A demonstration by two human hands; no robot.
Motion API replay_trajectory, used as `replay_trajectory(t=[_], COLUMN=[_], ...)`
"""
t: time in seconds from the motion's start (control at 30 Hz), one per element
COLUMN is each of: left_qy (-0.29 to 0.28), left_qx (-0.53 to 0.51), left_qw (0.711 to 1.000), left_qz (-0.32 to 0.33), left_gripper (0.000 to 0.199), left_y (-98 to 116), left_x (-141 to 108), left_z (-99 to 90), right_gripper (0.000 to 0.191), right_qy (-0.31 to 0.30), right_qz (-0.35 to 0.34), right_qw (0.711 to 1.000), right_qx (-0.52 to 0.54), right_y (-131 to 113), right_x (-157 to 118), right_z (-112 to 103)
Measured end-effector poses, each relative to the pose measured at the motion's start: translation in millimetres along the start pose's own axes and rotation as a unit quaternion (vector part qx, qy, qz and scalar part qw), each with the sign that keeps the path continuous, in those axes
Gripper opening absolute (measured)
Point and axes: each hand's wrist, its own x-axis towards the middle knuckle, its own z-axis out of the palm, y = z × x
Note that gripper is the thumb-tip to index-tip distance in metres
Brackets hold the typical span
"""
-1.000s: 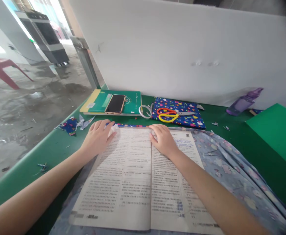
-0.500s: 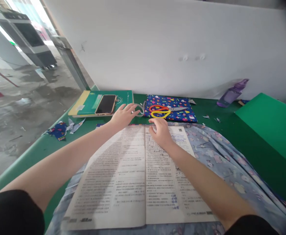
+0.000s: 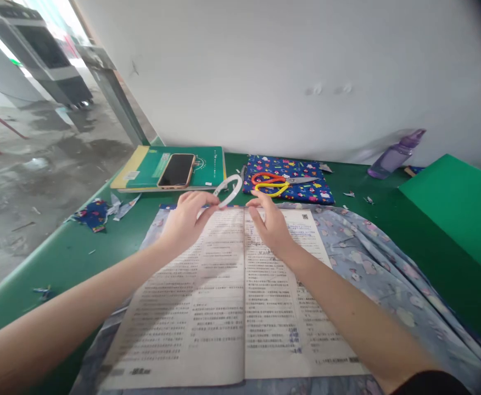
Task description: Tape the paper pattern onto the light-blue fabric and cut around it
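Your left hand (image 3: 195, 218) has its grip clamped on the white ring (image 3: 235, 194), near the far edge of the open book (image 3: 219, 307). The ring is tilted — its long axis goes from this hand away and to the right. Your right hand (image 3: 270, 220) keeps thumb and fingers apart.

Grey floor (image 3: 55, 175) (blotchy, glossy) stretches left of a white panel (image 3: 261, 77).

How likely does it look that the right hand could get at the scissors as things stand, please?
Probably yes: the right hand looks empty, and the scissors lie just beyond it on the folded blue fabric, with nothing on them.
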Motion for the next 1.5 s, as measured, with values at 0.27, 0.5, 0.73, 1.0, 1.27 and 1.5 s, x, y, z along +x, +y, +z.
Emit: replay_trajectory(t=[0.27,0.5,0.73,1.0,1.27,1.5], left_qy=[-0.006,-0.015,-0.037,0.042,0.002,-0.036], left_qx=[0.028,0.004,-0.210,-0.204,-0.286,-0.330], left_qw=[0.990,0.987,0.967,0.976,0.958,0.942], left_qz=[0.138,0.163,0.136,0.067,-0.028,-0.051], left_gripper=[0.012,0.022,0.038,0.015,0.022,0.028], left_y=[2.2,2.7,14.1,12.8,21.0,22.7], left_x=[-36.7,-35.4,-38.6,-36.3,-41.6,-39.1], left_z=[9.6,10.1,1.4,-0.1,-1.7,2.5], right_gripper=[0.033,0.028,0.039,0.043,0.021,0.015], right_qy=[-0.079,-0.125,-0.150,-0.144,-0.194,-0.236], right_qz=[0.150,0.108,-0.097,-0.038,-0.053,-0.067], right_qw=[0.965,0.981,0.979,0.987,0.980,0.969], right_qx=[0.201,0.102,-0.103,-0.055,-0.006,0.041], right_y=[-41.6,-52.3,-46.5,-42.3,-42.3,-46.5], right_x=[-9.4,-18.5,-23.3,-24.7,-24.0,-23.2], right_z=[13.4,17.6,27.3,28.1,25.6,24.3])
